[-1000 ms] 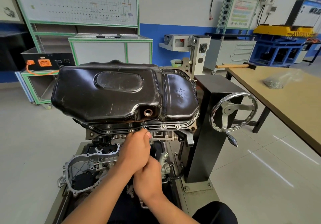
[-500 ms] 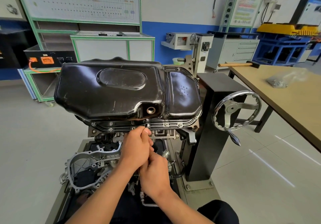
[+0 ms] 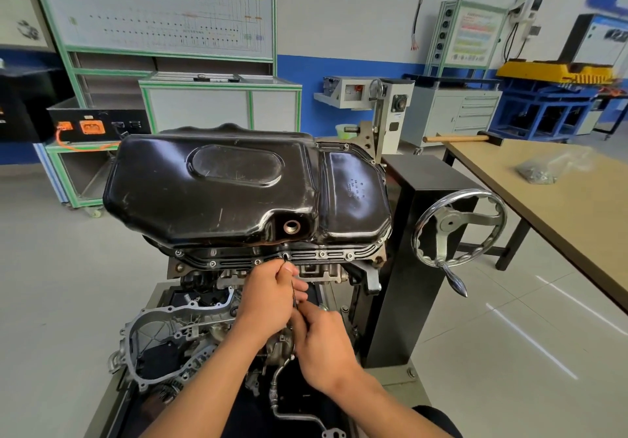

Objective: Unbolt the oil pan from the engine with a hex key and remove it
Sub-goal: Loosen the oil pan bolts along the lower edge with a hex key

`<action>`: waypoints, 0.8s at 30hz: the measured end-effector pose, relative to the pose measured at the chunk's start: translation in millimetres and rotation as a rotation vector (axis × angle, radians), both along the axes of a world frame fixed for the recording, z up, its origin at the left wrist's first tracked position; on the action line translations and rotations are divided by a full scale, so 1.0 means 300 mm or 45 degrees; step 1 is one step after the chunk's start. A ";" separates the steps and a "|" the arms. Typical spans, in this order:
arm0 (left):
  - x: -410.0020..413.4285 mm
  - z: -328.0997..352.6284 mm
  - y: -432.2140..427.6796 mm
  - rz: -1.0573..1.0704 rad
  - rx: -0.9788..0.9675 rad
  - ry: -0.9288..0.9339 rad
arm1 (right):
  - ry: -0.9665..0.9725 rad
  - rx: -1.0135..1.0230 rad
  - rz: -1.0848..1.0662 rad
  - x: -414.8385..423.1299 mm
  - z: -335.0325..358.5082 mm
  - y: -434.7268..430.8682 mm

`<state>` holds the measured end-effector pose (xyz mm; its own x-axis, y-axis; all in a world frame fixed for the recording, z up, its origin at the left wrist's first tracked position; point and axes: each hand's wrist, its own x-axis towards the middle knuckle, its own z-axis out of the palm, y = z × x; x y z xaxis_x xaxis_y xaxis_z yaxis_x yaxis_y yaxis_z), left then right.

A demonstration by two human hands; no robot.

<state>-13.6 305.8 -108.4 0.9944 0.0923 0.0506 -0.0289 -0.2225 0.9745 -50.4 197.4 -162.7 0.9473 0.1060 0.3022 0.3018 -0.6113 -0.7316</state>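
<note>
One big black oil pan (image 3: 217, 193) fills the middle, belly up, seated on the engine (image 3: 326, 272) with its bolted flange facing us. Off to the right, the bench (image 3: 577, 220) carries a crumpled clear bag (image 3: 540, 171), too blurred to say what's in it. Closer in, there's the steel handwheel (image 3: 448, 223) on the black stand.

Now the hands: both forearms reach in from the bottom edge and meet just under the flange. The left hand (image 3: 268, 295) is on top, its fingers curled and pinching the hex key (image 3: 293, 288) close to its tip. The right hand (image 3: 323, 346) sits just below, back of the hand towards us, fingers folded round the key's lower end. That end is buried in the grip and out of sight.

The key itself is a thin dark line running steeply up to a bolt (image 3: 284, 255) in the flange, just under the drain hole (image 3: 291, 226). Whether the tip is seated in the bolt head is too small to make out.
</note>
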 end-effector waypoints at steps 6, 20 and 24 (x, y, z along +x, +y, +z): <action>0.004 0.011 -0.005 0.050 -0.075 0.085 | -0.064 -0.327 0.099 0.013 0.038 -0.044; 0.002 0.017 -0.058 0.234 -0.324 0.160 | -0.034 -0.647 0.131 0.024 0.091 -0.067; -0.013 0.028 -0.082 0.297 -0.422 0.171 | -0.076 -0.744 0.131 0.034 0.105 -0.100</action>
